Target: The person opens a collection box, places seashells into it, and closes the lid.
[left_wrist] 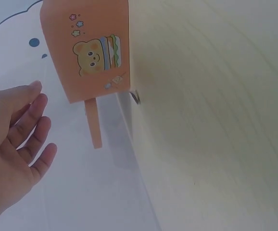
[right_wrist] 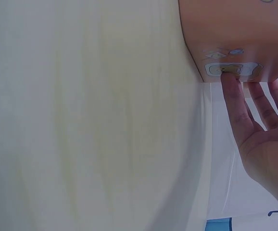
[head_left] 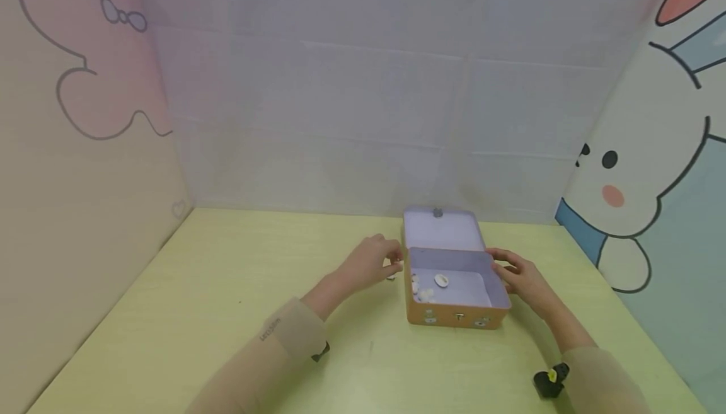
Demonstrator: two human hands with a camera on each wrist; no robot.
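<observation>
A small suitcase-shaped tin box (head_left: 458, 315), orange outside and lilac inside, stands on the table with its lid (head_left: 442, 230) folded back. In it lie a white oval shell (head_left: 441, 281) and several small pale pieces (head_left: 425, 295) along the left side. My left hand (head_left: 370, 261) hovers beside the box's left wall, fingers loosely bent; nothing shows between them in the left wrist view. Below its fingertips a small dark-edged piece (left_wrist: 135, 97) lies on the table by the box. My right hand (head_left: 522, 278) touches the right wall, its fingertips (right_wrist: 229, 79) against the printed side.
The pale yellow table (head_left: 238, 275) stretches to the left and in front of the box. A whitish sheet (head_left: 317, 105) hangs behind it. Side panels with cartoon animals, one a rabbit (head_left: 629, 174), border the table.
</observation>
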